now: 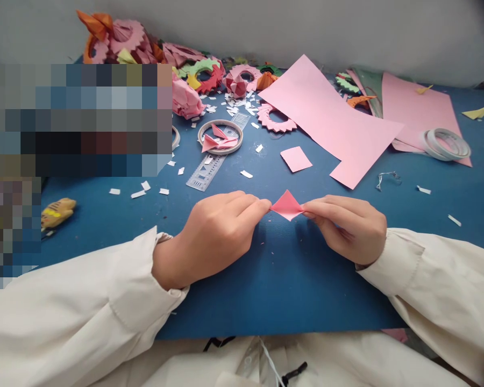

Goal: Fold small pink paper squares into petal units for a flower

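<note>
Blue mat [266, 279] covers the whole work surface, with a plain grey wall behind it and paper bits scattered everywhere. Both hands meet in the middle over a small folded pink paper piece [287, 205], which sits low, right at the mat as far as I can tell. It looks like a diamond, 2 points out to the sides.

Left hand [213, 236] pinches the left point between thumb and forefinger, tight and narrow. Right hand [349, 223] does the same on the right point, fingers closed down on the paper. So each corner is held and the middle is free.

My take on doing this fold well: keep the pinches right at the tips so the centre crease stays visible, line up the edges before pressing, then run a fingertip along the fold against the mat for a sharp line. A sloppy corner would probably show when the pieces get joined, judging by the neat toothed pink rings [276, 119] at the back.

Around it: a small pink square [296, 159] just beyond, a big pink sheet [326, 115] to the upper right, a tape roll [220, 137] with finished pink pieces inside, a clear stencil ruler [210, 171], and a second tape roll [446, 143] far right.
</note>
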Demonstrator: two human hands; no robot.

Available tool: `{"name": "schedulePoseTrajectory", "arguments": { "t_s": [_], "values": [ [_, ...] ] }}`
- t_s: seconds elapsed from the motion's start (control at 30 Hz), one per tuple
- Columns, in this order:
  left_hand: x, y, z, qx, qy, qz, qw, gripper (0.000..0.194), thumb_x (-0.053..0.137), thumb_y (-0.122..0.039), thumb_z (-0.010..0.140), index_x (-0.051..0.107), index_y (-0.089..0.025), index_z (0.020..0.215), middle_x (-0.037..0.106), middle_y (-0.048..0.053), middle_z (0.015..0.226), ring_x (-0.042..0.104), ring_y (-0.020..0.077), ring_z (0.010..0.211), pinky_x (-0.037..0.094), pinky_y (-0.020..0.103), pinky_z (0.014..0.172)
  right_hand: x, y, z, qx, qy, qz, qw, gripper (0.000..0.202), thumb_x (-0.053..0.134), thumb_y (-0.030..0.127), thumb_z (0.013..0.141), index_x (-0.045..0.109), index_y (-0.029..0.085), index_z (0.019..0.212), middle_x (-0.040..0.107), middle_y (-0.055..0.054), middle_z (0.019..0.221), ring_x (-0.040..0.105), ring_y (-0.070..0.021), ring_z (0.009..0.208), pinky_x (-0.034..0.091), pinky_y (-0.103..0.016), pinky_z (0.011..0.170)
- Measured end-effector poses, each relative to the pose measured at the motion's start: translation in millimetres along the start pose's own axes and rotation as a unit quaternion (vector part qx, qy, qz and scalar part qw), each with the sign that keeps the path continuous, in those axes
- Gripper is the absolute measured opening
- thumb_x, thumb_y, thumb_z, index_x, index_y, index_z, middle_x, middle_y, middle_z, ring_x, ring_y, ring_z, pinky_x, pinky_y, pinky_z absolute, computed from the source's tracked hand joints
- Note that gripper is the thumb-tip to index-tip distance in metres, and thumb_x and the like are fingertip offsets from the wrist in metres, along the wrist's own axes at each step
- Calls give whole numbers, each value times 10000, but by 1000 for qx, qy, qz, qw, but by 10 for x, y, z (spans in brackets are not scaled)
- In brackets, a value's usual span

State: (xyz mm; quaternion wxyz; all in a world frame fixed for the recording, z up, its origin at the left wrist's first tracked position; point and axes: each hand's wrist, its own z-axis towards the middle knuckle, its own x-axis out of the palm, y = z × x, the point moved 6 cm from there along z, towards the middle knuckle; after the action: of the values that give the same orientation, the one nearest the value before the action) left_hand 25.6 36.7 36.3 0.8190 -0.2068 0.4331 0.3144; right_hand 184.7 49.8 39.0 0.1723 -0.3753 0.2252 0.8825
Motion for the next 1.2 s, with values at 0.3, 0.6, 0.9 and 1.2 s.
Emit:
{"name": "schedulePoseTrajectory", "arguments": {
  "t_s": [0.3,0.6,0.9,1.2],
  "values": [
    [103,-97,33,82,78,33,993,206,472,-36,790,632,-147,723,541,26,621,475,168,595,439,287,548,76,70,-5,-77,47,-89,992,167,511,50,812,538,162,934,663,-58,790,600,-135,651,493,-250,571],
    [211,-66,54,29,62,-71,995,211,440,-117,873,625,-129,771,604,57,753,506,160,727,467,262,656,198,217,-11,-192,121,-222,948,83,518,143,857,552,168,786,622,-19,674,505,-122,557,389,-272,489],
    [278,14,70,-89,63,-216,970,159,508,-164,858,660,-152,813,619,36,797,544,141,770,473,255,689,268,29,-11,4,129,-5,992,108,471,195,908,568,160,877,620,-56,798,552,-124,693,462,-234,600],
    [277,25,69,-88,53,-232,967,187,506,-159,858,686,-154,807,623,39,784,552,135,748,469,253,672,257,20,-7,18,120,19,992,114,467,155,892,577,151,866,598,-52,756,521,-123,664,444,-237,594]
  ]
}}
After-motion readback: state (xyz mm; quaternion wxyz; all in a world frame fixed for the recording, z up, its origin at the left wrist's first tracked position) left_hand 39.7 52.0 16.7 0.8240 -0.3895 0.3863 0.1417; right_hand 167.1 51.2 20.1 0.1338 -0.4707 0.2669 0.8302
